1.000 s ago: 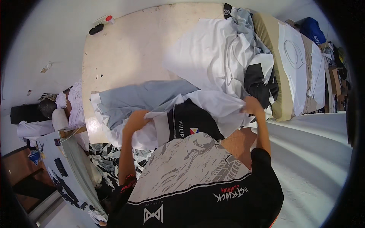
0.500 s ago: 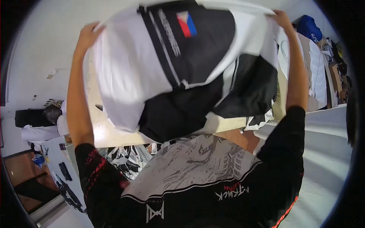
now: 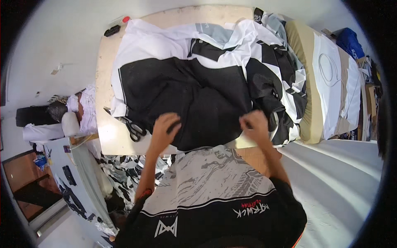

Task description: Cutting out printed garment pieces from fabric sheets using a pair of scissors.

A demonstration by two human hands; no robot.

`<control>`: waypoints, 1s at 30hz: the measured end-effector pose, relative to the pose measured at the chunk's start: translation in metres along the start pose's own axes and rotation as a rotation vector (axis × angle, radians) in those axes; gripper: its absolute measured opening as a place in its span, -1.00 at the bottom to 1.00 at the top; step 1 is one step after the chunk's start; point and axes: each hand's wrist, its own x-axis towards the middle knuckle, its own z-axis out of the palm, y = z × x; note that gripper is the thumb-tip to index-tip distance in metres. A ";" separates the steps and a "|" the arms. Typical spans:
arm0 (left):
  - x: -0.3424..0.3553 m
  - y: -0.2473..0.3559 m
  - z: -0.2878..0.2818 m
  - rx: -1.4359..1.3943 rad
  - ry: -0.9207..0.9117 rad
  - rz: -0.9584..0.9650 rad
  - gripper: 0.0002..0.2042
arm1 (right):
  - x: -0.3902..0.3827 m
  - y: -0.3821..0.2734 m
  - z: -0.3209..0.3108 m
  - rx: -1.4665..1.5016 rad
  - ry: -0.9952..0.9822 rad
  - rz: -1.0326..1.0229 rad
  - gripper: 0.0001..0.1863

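Note:
A large black and white fabric piece (image 3: 206, 99) lies spread and wrinkled over the cream table (image 3: 106, 82), its black part nearest me and its white part farther off. My left hand (image 3: 166, 125) is over the near left of the black part, fingers curved and apart, holding nothing. Over the near right edge of the black cloth is my right hand (image 3: 255, 127), its fingers bent and smeared by motion. Whether they touch the cloth cannot be made out. Scissors (image 3: 135, 130) with black handles lie left of my left hand, their blades partly by the white cloth.
More black and white fabric pieces (image 3: 289, 82) are heaped at the table's right side. A beige padded block (image 3: 304, 91) stands beyond them. At the far left corner lies a small black object (image 3: 112, 31). Fabric scraps (image 3: 128, 169) are piled below the table's front edge.
The raised fabric has come down onto the table. Both hands have let go of its far edge and moved back toward me, closer together. The scissors now show.

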 end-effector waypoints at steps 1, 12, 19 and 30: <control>-0.026 0.005 0.011 -0.026 -0.032 -0.102 -0.67 | -0.037 -0.010 0.009 -0.021 -0.042 0.070 -0.79; -0.117 -0.050 0.062 0.359 -0.094 -0.145 -0.48 | -0.097 0.088 0.076 -0.059 -0.284 0.517 -0.26; -0.026 -0.091 0.053 -0.070 0.299 -0.406 -0.71 | -0.056 0.166 0.087 -0.295 0.078 0.223 -0.66; 0.220 -0.016 -0.228 -0.221 0.884 0.113 -0.67 | 0.120 0.130 -0.075 0.141 0.239 0.227 -0.66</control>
